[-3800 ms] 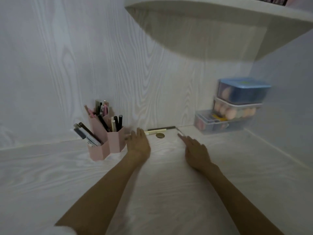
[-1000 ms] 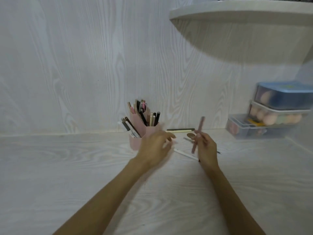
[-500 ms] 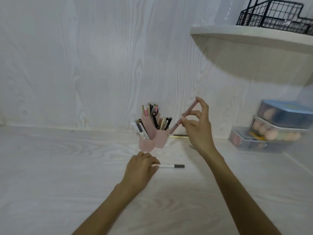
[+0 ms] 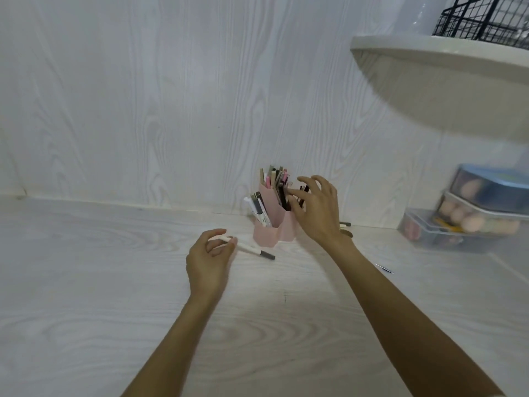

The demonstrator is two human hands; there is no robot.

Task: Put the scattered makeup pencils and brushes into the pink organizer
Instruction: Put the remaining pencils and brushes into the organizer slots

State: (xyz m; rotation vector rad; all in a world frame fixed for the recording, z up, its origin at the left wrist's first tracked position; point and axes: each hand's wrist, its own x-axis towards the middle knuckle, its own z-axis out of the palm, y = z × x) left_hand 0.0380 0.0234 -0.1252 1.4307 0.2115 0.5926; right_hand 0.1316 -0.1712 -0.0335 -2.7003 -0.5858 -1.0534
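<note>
Left hand [image 4: 210, 260]: curled, pinching white pencil [image 4: 248, 249] above counter [image 4: 86, 282], just before pink organizer [image 4: 274, 233] at back edge. Right hand [image 4: 317, 213]: fingers spread, empty, over organizer's pencils, hiding its right side. Boxes [image 4: 472, 213] at right blurred.

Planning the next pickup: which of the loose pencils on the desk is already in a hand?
The white pencil with the grey cap, pinched by the left hand. The others, one behind the right hand by the wall and a thin dark one, lie untouched.

Was evenly, softly lit, with faint shadows under the arms, blurred boxes [image 4: 472, 213] at right and bowed edges.
</note>
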